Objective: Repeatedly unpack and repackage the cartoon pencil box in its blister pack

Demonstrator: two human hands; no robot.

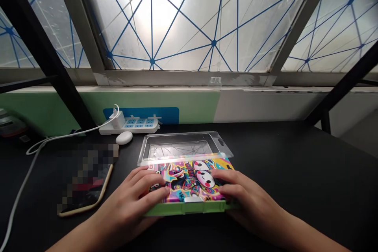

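A flat box [189, 181] with a bright cartoon print on top and a green front side lies in front of me. My left hand [132, 197] grips its left end, fingers resting on the printed top. At the right end my right hand [245, 193] holds it too, with two fingers over the top and the others below the edge. A whitish tab shows at the middle of the front edge. Directly behind the box, a clear plastic tray [144, 147] with a slot at its right end touches or overlaps the far edge. The box's contents are hidden.
On the black desk [289, 165], a white power strip [144, 126] with a plugged-in cable stands by the wall. A white oval object [124, 138] lies before it. Left of the box is a phone-like item [88, 193], partly blurred out. Black posts slant up at both sides.
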